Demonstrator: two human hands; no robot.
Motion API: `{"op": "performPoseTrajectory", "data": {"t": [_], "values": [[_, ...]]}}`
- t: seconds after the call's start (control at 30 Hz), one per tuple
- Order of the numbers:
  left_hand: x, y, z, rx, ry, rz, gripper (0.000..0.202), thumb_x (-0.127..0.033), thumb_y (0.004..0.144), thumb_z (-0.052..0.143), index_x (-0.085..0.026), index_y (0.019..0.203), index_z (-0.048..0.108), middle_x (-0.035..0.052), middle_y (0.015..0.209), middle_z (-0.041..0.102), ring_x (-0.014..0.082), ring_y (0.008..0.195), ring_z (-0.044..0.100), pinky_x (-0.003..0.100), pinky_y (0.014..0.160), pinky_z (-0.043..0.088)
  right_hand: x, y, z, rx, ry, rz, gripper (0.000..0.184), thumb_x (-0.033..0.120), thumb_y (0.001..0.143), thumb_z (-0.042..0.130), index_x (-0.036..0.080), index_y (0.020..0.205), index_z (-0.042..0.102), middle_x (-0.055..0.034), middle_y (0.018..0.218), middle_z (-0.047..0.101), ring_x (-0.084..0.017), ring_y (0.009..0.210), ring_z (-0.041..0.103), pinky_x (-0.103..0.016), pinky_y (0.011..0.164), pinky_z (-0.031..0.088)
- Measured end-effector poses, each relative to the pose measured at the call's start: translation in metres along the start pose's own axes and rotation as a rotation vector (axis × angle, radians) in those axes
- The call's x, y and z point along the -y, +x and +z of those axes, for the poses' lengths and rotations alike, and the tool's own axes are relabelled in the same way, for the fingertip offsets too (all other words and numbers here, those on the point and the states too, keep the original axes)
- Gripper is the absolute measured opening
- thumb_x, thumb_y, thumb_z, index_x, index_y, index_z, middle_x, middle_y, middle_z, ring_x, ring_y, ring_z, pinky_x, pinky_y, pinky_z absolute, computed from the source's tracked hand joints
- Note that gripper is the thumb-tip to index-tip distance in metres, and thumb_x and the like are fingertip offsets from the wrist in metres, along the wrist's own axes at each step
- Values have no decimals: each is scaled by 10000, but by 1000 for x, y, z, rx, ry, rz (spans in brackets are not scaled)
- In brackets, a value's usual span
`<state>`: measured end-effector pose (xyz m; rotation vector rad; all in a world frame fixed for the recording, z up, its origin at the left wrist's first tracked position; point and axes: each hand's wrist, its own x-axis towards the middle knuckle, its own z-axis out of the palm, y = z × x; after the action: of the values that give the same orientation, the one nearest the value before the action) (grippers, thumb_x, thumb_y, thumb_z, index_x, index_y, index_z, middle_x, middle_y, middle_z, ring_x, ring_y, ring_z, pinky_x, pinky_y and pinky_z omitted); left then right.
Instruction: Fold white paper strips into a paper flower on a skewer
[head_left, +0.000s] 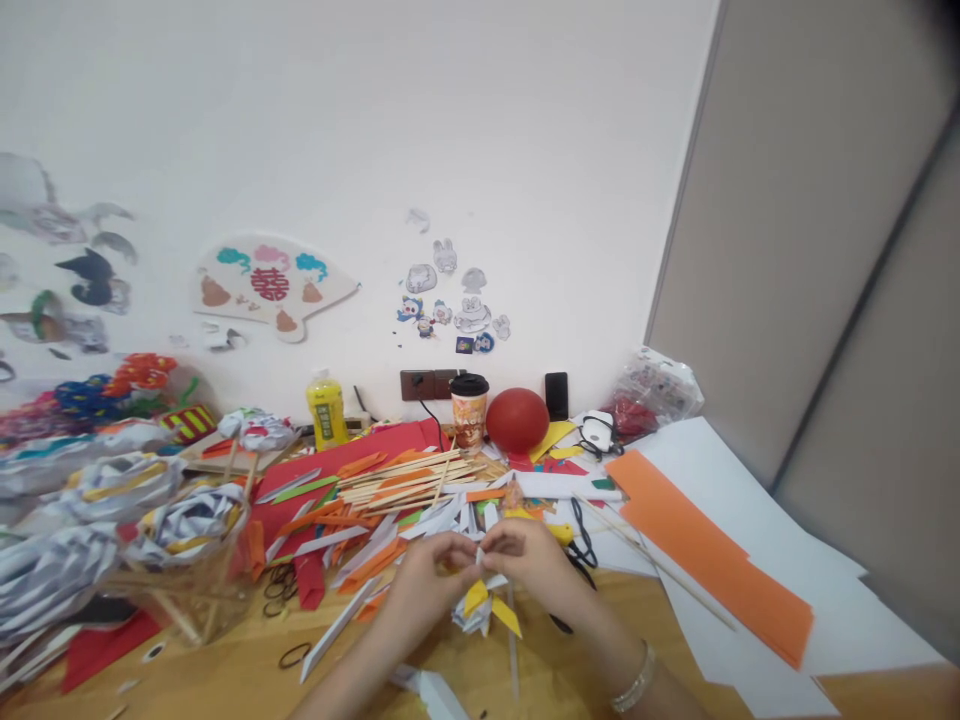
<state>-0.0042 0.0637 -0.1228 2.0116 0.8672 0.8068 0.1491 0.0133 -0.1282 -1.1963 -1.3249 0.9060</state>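
Observation:
My left hand and my right hand meet above the front of the wooden table. Thumbs and fingertips of both pinch a small white paper strip between them. Just below the fingers is a folded paper flower, white with yellow pointed strips. It seems to be joined to the strip, though my fingers cover part of it. A pale thin stick runs down beside the flower. Under my left forearm lie white folded paper pieces.
Wooden skewers and orange and white paper strips are heaped behind my hands. Paper flowers stand at left. Further back are a yellow bottle, a cup and a red balloon. Orange paper lies at right.

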Motion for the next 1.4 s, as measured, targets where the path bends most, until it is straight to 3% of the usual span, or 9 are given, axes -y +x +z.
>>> {"op": "performPoseTrajectory", "data": {"t": [0.13,0.27,0.37,0.47,0.6,0.77,0.97,1.23,1.4], "values": [[-5,-5,1,-109,147,81,140,-286,690,590,-187,728,681,36,720,696,202,709,618,284,658,462,10,-4,0,-57,-143,-46,66,179,667,614,170,723,648,-20,713,656,-173,710,612,-273,663,473],[-3,-6,2,-127,263,201,139,-264,742,535,-207,706,657,28,722,683,195,717,612,332,721,455,4,-7,6,-159,-488,-179,49,164,682,620,186,699,660,-30,746,650,-186,754,581,-298,711,441],[3,-5,4,-158,307,235,139,-233,753,518,-199,663,619,8,675,663,175,675,607,389,821,422,-3,-8,11,-207,-604,-240,81,136,705,602,182,715,668,-39,742,645,-188,765,568,-302,716,431],[10,-3,5,-199,305,241,107,-238,743,548,-197,663,607,8,688,670,179,673,609,387,804,434,-4,-8,12,-204,-565,-235,120,118,709,596,184,753,687,-46,763,669,-188,773,581,-303,726,439],[16,0,0,-274,322,298,76,-243,739,592,-199,791,626,31,761,687,198,727,616,392,790,428,-1,-8,11,-178,-445,-225,178,120,706,601,196,833,700,-52,833,687,-189,805,601,-312,756,459],[10,-1,-9,-307,421,493,45,-239,764,586,-209,757,619,18,732,664,185,727,588,412,829,370,6,-10,12,-156,-475,-400,268,94,722,588,210,947,678,-54,894,683,-198,865,569,-347,802,449],[7,-1,-10,-403,474,604,50,-225,762,591,-222,806,615,6,727,670,181,727,579,391,808,358,5,-11,11,-125,-531,-527,337,118,765,562,235,1077,613,-54,1013,645,-192,952,521,-363,854,427],[5,-5,-12,-481,549,586,68,-197,760,578,-242,767,629,-1,729,699,185,763,597,421,883,316,6,-14,15,-148,-567,-573,344,111,785,522,233,1100,591,-59,1006,642,-199,950,525,-371,844,438],[2,-7,-14,-487,539,580,64,-204,755,582,-245,762,630,-4,725,700,188,776,603,403,880,322,2,-18,16,-124,-594,-600,424,139,786,521,229,1200,509,-74,1130,596,-207,1048,500,-390,903,415]]}}
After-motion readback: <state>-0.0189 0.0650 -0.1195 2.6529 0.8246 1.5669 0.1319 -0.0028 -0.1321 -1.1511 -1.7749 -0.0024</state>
